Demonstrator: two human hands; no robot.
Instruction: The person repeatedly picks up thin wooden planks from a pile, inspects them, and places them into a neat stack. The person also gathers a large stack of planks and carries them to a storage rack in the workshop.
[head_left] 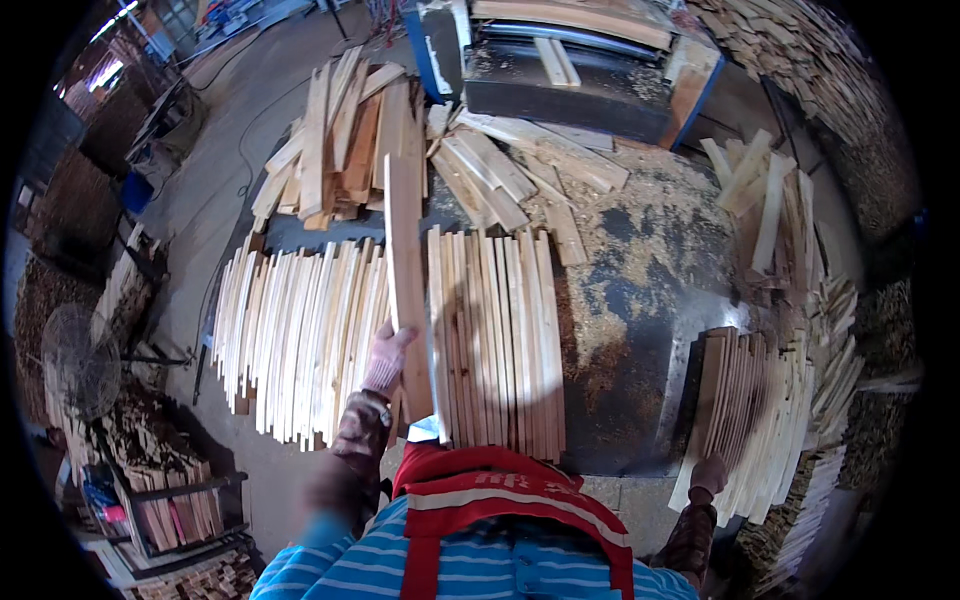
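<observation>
My left hand (390,355) pinches a board (402,240) near its lower end, probably for control, between rows of slats (500,340) on the bench (625,440). My right hand (709,475) is at the stack (735,400) — whether gripping, I can't tell. The slats seem edge-on, likely to pack tightly — pale, straight wood; the sawdust (645,210) looks loose, grainy.

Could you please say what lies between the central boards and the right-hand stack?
The head view shows mostly dark tabletop, with scattered sawdust.
</observation>
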